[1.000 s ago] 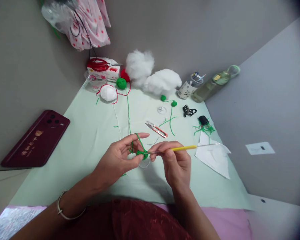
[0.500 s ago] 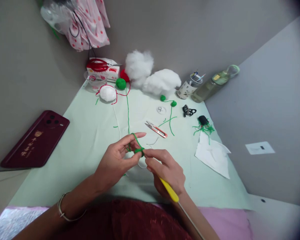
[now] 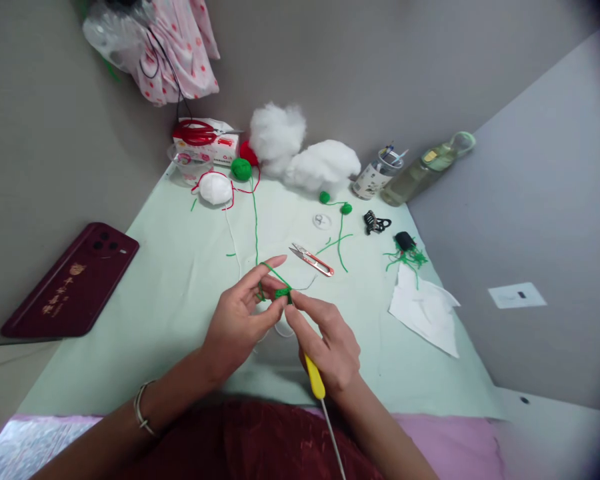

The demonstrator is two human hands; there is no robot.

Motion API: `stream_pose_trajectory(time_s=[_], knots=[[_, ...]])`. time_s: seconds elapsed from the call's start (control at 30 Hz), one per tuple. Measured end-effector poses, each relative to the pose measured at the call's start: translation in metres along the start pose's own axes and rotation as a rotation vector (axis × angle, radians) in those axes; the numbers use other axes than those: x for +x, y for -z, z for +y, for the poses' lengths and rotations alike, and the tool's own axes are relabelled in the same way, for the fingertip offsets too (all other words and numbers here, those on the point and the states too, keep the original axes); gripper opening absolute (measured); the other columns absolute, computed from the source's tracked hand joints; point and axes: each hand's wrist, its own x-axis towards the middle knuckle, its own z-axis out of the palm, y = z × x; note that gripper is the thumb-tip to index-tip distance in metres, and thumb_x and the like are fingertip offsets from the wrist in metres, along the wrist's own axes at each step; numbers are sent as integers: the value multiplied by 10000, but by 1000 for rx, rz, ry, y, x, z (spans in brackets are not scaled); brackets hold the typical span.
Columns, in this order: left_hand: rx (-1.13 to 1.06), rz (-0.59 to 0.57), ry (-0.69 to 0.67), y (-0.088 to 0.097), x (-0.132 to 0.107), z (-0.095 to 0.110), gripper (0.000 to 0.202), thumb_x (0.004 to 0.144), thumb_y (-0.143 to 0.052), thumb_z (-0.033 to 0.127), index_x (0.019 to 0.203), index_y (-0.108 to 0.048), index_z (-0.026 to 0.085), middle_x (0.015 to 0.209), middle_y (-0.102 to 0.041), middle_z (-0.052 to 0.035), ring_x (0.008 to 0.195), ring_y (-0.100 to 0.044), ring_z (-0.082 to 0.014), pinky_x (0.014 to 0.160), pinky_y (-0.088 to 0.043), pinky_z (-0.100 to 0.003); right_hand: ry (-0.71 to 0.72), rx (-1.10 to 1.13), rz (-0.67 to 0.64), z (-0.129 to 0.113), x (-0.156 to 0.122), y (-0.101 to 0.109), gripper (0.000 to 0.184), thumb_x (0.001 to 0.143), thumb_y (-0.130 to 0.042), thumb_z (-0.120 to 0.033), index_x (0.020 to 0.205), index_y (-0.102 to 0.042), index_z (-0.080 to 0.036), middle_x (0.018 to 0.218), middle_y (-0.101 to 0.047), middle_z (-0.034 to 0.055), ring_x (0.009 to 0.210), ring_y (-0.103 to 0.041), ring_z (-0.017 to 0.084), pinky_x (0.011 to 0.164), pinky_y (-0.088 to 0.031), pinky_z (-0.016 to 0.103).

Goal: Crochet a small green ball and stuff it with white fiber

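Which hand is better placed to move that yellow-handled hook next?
Probably the right hand: it already grips the hook, with one end toward the small green piece. The left hand looks busy, pinching that piece while green yarn runs over it.

A pale green tabletop [image 3: 180,287] is carrying a busy, colourful spread!
Along the back, a white yarn ball [image 3: 216,189], a green yarn ball [image 3: 241,169] and a red yarn ball [image 3: 249,154] are sitting left of fluffy white stuffing [image 3: 325,163], with a pen cup [image 3: 373,179] and a bottle [image 3: 413,179] standing further right; mid-table, orange-handled snips [image 3: 311,260] are lying near a white disc [image 3: 322,221]; rightward, a black hair clip [image 3: 377,223] is resting, and a white sheet [image 3: 423,310] is catching green strands [image 3: 414,259].
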Motion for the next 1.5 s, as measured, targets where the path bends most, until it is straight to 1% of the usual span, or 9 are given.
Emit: stream_pose_trajectory(time_s=[0.23,0.37,0.6,0.8,0.87,1.07,1.27,1.37,1.5], knots=[[-358,-175,287,5,1,-1,635,823,-840,249,1429,-651,234,895,-608,20,806,-583,-114,793,-491,-242,111,-117,32,5,0,-1,562,917,-686,-19,1354,-702,-372,1135,-803,69,988,-776,239,842,-680,374],[-458,-266,410,11,3,0,588,831,-842,270,1396,-688,220,857,-591,17,782,-545,-105,774,-468,-236,63,124,73,1,7,2,453,953,-663,-62,1302,-732,-343,1079,-803,59,957,-768,214,774,-658,349],[-223,-203,181,21,5,8,600,767,-879,239,1342,-712,212,848,-623,16,749,-549,-117,742,-463,-266,-439,702,200,-6,19,6,185,998,-643,-168,1004,-804,-260,899,-777,43,682,-678,159,624,-582,338],[276,-7,-115,21,-4,11,496,826,-765,168,1310,-729,268,879,-631,15,919,-604,-173,1004,-463,-343,-484,684,225,-9,16,12,184,992,-665,-177,1009,-821,-273,888,-770,37,705,-666,158,630,-552,324],[309,-2,-116,21,-6,11,499,828,-752,167,1316,-728,273,876,-629,15,916,-608,-177,1013,-467,-351,-490,715,195,-8,17,13,175,995,-666,-189,1010,-822,-268,896,-775,40,684,-664,153,625,-559,321],[-70,-249,144,16,-8,6,568,856,-812,262,1407,-679,286,995,-701,-15,984,-653,-175,958,-510,-318,-474,814,162,-5,23,1,126,985,-694,-242,971,-816,-273,918,-787,42,825,-725,186,701,-616,336],[-279,-196,154,7,-6,-2,559,840,-868,249,1373,-706,296,949,-700,7,949,-638,-138,913,-499,-258,-261,394,211,-8,17,-9,267,981,-661,-154,1115,-811,-330,991,-795,56,883,-745,211,724,-642,368],[-417,-232,287,5,-3,-2,506,840,-868,292,1327,-740,250,959,-709,-17,903,-624,-133,851,-497,-249,-92,186,204,-7,12,-8,359,960,-679,-146,1221,-786,-367,1123,-786,76,949,-747,234,741,-647,391],[-511,-257,367,8,2,1,369,848,-841,311,1198,-807,198,915,-675,-17,779,-552,-102,746,-476,-228,-300,408,259,-5,17,-1,236,1000,-635,-180,1103,-805,-306,955,-781,58,768,-714,196,664,-612,365]])
